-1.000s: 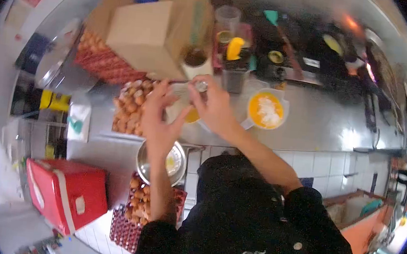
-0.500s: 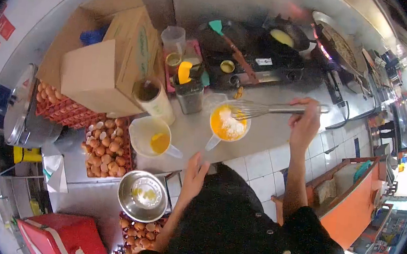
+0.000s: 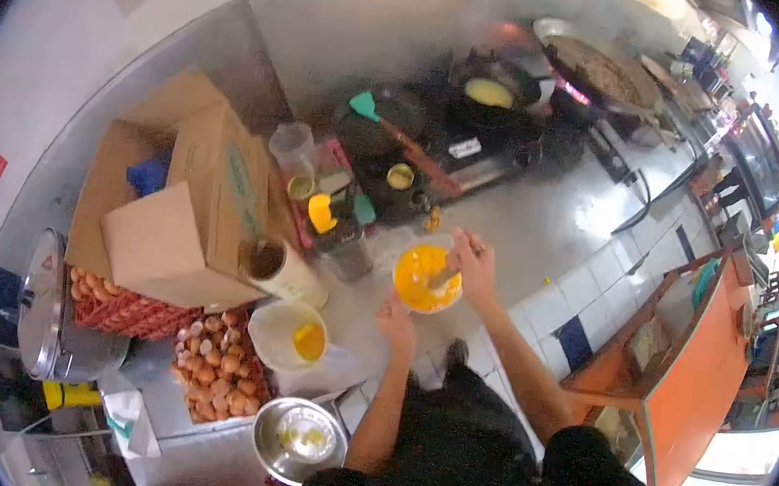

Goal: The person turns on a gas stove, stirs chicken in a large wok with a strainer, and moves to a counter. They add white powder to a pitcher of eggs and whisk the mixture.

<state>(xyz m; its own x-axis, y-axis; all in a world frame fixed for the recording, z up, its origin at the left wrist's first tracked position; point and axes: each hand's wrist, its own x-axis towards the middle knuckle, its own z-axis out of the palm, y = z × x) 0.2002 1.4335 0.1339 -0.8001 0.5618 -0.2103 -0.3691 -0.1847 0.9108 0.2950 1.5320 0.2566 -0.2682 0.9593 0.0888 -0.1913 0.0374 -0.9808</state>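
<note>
A jug of orange egg mixture with white powder on it (image 3: 426, 279) stands on the steel counter. My right hand (image 3: 473, 269) is closed round the whisk, whose wires (image 3: 442, 284) reach down into the mixture and look blurred. At the near side of the jug, my left hand (image 3: 396, 322) is closed on its handle, which the fingers hide. To the left is a second clear jug (image 3: 280, 334) with some yellow egg in it. A steel bowl (image 3: 299, 441) with a little egg liquid sits nearer to me.
Eggshells (image 3: 219, 369) fill a tray at the left, beside a cardboard box (image 3: 160, 243). Behind the jugs, a green spatula (image 3: 364, 105) lies over a dark stove, where a pan (image 3: 489, 92) holds something yellow. An orange cabinet (image 3: 680, 368) stands at the right.
My right hand has come down and left, bringing the whisk into the mixture. My left hand has moved up to the jug and closed on its handle. The view has shifted.
</note>
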